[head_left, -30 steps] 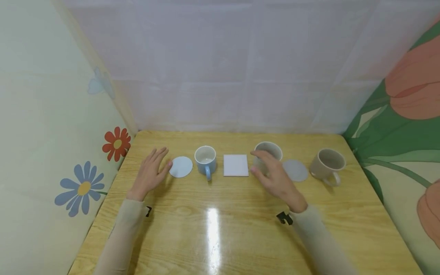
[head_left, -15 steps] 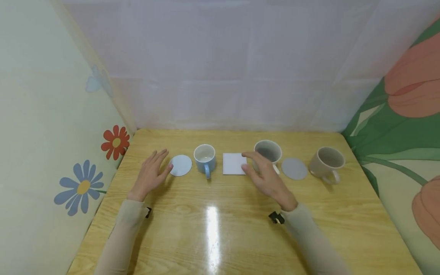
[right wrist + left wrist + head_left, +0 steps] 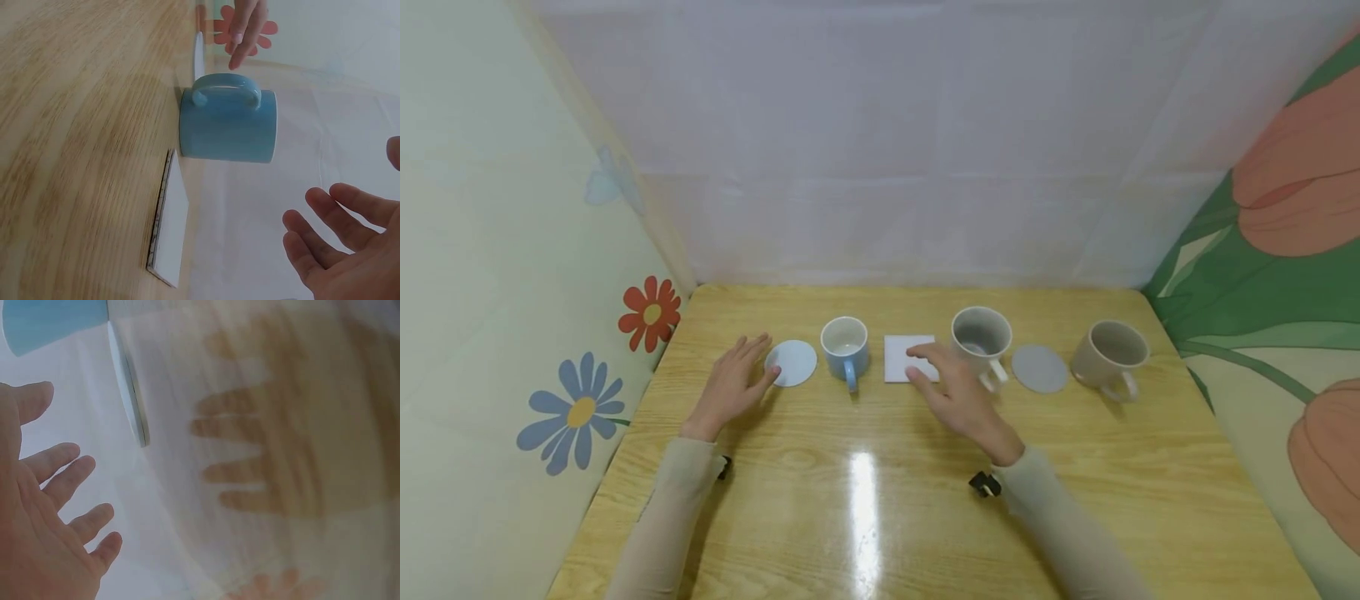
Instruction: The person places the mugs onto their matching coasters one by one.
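Over the table's left side, my left hand point(image 3: 728, 388) hovers with relaxed, spread fingers beside a round pale-blue coaster point(image 3: 795, 363); it holds nothing. A light-blue mug point(image 3: 847, 350) stands just right of that coaster, its handle turned toward me. My right hand point(image 3: 957, 390) is above a square white coaster point(image 3: 897, 360) and partly covers it, fingers loosely bent and holding nothing. Behind that hand stands a white mug point(image 3: 981, 337), handle toward the front right. In the right wrist view, the light-blue mug point(image 3: 228, 125) and the square coaster point(image 3: 170, 225) lie ahead of my fingers point(image 3: 325, 244).
A round grey coaster point(image 3: 1040, 368) lies right of the white mug, and a beige mug point(image 3: 1110, 358) stands near the right edge. The wooden table point(image 3: 805, 517) meets a white cloth backdrop point(image 3: 880, 142). Flower-patterned panels point(image 3: 1292, 275) flank both sides.
My right hand has moved left from in front of the white mug to over the square coaster, uncovering the mug and its handle. My left hand has barely moved.
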`<state>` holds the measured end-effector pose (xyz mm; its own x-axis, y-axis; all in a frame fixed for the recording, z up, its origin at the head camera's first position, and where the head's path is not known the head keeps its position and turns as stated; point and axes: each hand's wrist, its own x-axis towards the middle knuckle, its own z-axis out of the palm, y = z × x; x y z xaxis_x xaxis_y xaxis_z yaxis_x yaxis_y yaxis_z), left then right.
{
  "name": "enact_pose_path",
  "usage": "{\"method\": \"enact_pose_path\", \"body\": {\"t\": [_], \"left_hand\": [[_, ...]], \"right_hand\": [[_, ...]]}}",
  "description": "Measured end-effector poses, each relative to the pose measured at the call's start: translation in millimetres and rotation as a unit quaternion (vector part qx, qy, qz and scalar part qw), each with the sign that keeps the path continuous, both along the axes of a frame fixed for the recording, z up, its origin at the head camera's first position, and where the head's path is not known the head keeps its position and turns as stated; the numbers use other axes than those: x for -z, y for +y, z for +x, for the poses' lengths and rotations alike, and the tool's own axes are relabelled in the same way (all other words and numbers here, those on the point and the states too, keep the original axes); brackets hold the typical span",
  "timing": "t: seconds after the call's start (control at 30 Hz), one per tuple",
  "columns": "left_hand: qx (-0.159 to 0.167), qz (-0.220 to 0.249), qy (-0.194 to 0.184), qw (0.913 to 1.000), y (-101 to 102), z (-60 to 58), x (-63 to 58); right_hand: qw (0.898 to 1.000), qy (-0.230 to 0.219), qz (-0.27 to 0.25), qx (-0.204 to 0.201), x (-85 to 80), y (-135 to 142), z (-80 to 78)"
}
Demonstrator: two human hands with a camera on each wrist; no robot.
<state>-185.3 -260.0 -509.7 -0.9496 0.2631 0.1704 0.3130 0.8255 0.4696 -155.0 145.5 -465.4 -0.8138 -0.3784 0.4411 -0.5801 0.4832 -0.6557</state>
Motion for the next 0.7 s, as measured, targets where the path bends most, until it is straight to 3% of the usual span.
{"method": "enact_pose_path", "body": {"t": [0.37,0.7], "left_hand": [[0.003,-0.027,-0.066,0.9975,0.8,-2.4,2.8],[0.003,-0.065,-0.098,0.9931,3.6,-1.8,1.4]], "right_hand": [[0.999,-0.040,-0.020,-0.013,3.0,-9.9,-2.7],[0.997,-0.072,-0.034,-0.022,3.8,-21.7,-4.5]]}}
